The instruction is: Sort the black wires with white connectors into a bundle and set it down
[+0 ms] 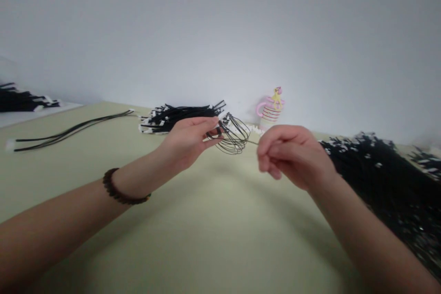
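Note:
Above the table, my left hand (pixel 184 144) is closed on a loose coil of thin dark wire (pixel 237 140), its thumb against a small white piece (pixel 223 115) at the top of the coil. The loops spread out to the right of my fingertips. My right hand (pixel 294 154), slightly blurred, has its fingers pressed together. From the coil a single dark strand (pixel 253 142) runs right to these fingers. Its end is hidden in them.
Behind my left hand lies a bundle of black cables with white connectors (pixel 182 117). A larger pile of black cables (pixel 382 179) fills the right side. A separate cable harness (pixel 72 133) lies at left. A pink striped mug (pixel 270 115) stands by the wall.

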The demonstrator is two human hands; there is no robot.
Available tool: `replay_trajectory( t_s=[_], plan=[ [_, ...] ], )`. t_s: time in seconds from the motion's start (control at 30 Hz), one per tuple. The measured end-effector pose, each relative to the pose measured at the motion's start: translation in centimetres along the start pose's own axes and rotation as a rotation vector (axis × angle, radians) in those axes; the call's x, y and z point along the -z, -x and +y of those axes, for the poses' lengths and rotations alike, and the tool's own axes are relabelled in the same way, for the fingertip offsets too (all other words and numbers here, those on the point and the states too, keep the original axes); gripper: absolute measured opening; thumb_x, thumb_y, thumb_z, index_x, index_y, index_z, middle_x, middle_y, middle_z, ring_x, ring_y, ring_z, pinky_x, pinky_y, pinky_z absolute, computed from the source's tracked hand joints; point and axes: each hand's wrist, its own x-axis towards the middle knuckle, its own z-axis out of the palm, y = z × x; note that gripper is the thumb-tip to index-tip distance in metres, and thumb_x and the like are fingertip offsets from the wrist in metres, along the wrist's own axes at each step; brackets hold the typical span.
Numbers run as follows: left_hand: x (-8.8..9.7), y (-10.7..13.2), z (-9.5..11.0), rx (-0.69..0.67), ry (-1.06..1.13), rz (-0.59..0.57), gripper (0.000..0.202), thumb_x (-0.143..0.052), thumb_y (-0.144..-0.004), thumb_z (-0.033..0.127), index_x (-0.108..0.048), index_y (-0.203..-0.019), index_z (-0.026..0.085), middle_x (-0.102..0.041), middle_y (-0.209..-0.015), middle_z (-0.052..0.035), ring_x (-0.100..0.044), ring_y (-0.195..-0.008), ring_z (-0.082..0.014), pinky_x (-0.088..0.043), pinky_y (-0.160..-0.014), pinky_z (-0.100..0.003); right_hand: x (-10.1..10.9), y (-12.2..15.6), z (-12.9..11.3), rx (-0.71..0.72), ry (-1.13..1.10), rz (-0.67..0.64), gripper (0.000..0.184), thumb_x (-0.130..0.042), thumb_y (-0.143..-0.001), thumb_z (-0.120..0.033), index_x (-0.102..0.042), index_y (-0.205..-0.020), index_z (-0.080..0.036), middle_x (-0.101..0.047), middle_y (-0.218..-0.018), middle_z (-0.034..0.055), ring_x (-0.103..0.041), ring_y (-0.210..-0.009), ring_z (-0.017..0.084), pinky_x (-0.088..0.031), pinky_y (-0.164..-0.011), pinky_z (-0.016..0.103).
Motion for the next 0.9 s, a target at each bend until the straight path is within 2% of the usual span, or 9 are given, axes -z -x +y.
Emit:
replay_trajectory(
  t_s=[0.1, 0.2, 0.33, 0.43, 0.53, 0.63, 0.73, 0.8, 0.9],
  plan=[
    [0.9, -0.9, -0.4, -0.007, 0.035, 0.048, 0.009, -0.062, -0.068, 0.016, -0.059, -0.073, 0.010, -0.057, -0.071, -0.0039, -0.052, -0.068, -0.0110, -0.047, -0.081, -0.038, 1.8, 0.4, -1.8, 0.118, -0.005, 0.274, 0.025, -0.037, -0.080, -0.033, -0.057, -0.072, -0.020, -0.058, -0.060, 0.0003, -0.042, -0.040, 0.005, -0.031, -0.040, 0.022],
    [1.6, -1.6, -0.6, -0.011, 0.079, 0.098, 0.007, -0.061, -0.068, 0.014, -0.057, -0.073, 0.011, -0.056, -0.068, -0.0026, -0.052, -0.066, -0.0101, -0.048, -0.079, -0.039, 3.8, 0.5, -3.0, 0.182, 0.087, 0.497, 0.029, -0.032, -0.084, -0.028, -0.059, -0.082, -0.022, -0.060, -0.075, -0.0001, -0.043, -0.046, 0.003, -0.025, -0.041, 0.022],
    [1.8, -1.8, -0.6, 0.025, 0.125, 0.144, 0.006, -0.059, -0.068, 0.010, -0.055, -0.072, 0.012, -0.054, -0.063, -0.0012, -0.050, -0.061, -0.0093, -0.049, -0.077, -0.040, 5.7, 0.3, -3.4, 0.304, 0.053, 0.647, 0.026, -0.033, -0.086, -0.020, -0.059, -0.084, -0.020, -0.057, -0.073, -0.0008, -0.038, -0.045, 0.000, -0.018, -0.040, 0.022],
    [1.7, -1.7, -0.7, 0.042, 0.127, 0.144, 0.005, -0.059, -0.067, 0.009, -0.056, -0.069, 0.011, -0.054, -0.062, -0.0014, -0.050, -0.060, -0.0095, -0.049, -0.076, -0.040, 5.4, 0.1, -2.7, 0.436, 0.152, 0.702, 0.017, -0.043, -0.083, -0.021, -0.059, -0.080, -0.019, -0.054, -0.067, -0.0005, -0.042, -0.046, 0.002, -0.023, -0.041, 0.022],
    [1.6, -1.4, -0.8, 0.053, 0.117, 0.116, 0.004, -0.061, -0.066, 0.010, -0.058, -0.068, 0.011, -0.055, -0.064, -0.0024, -0.050, -0.061, -0.0103, -0.049, -0.077, -0.039, 3.4, -0.2, -1.3, 0.404, 0.336, 0.648, 0.012, -0.051, -0.080, -0.024, -0.061, -0.078, -0.017, -0.055, -0.068, 0.0002, -0.045, -0.045, 0.004, -0.028, -0.041, 0.020],
    [1.3, -0.8, -0.8, 0.067, 0.099, 0.055, 0.005, -0.062, -0.067, 0.012, -0.059, -0.070, 0.011, -0.057, -0.071, -0.0043, -0.052, -0.066, -0.0120, -0.048, -0.078, -0.037, 0.8, -0.5, 0.3, 0.271, 0.649, 0.465, 0.016, -0.050, -0.079, -0.025, -0.062, -0.075, -0.015, -0.050, -0.055, -0.0013, -0.041, -0.044, 0.005, -0.027, -0.041, 0.019],
    [0.8, 0.1, -0.5, 0.100, 0.082, -0.047, 0.005, -0.061, -0.069, 0.015, -0.060, -0.072, 0.012, -0.060, -0.079, -0.0063, -0.054, -0.073, -0.0142, -0.046, -0.080, -0.036, -1.0, -0.8, 1.8, 0.280, 0.908, 0.306, 0.019, -0.047, -0.077, -0.017, -0.057, -0.061, -0.013, -0.044, -0.050, -0.0024, -0.037, -0.047, 0.005, -0.026, -0.046, 0.020],
    [0.5, 0.6, -0.2, 0.123, 0.075, -0.117, 0.007, -0.060, -0.070, 0.018, -0.060, -0.074, 0.012, -0.061, -0.083, -0.0076, -0.055, -0.079, -0.0162, -0.046, -0.081, -0.035, -1.5, -1.0, 2.5, 0.288, 0.969, 0.240, 0.020, -0.045, -0.075, -0.013, -0.053, -0.056, -0.012, -0.043, -0.050, -0.0025, -0.037, -0.048, 0.005, -0.025, -0.048, 0.020],
    [0.1, 1.2, 0.0, 0.140, 0.071, -0.189, 0.009, -0.060, -0.071, 0.021, -0.061, -0.076, 0.013, -0.061, -0.088, -0.0084, -0.055, -0.085, -0.0181, -0.044, -0.081, -0.034, -1.6, -1.1, 3.0, 0.274, 0.998, 0.221, 0.021, -0.043, -0.074, -0.014, -0.050, -0.054, -0.012, -0.042, -0.050, -0.0024, -0.036, -0.049, 0.005, -0.024, -0.049, 0.020]
  ],
)
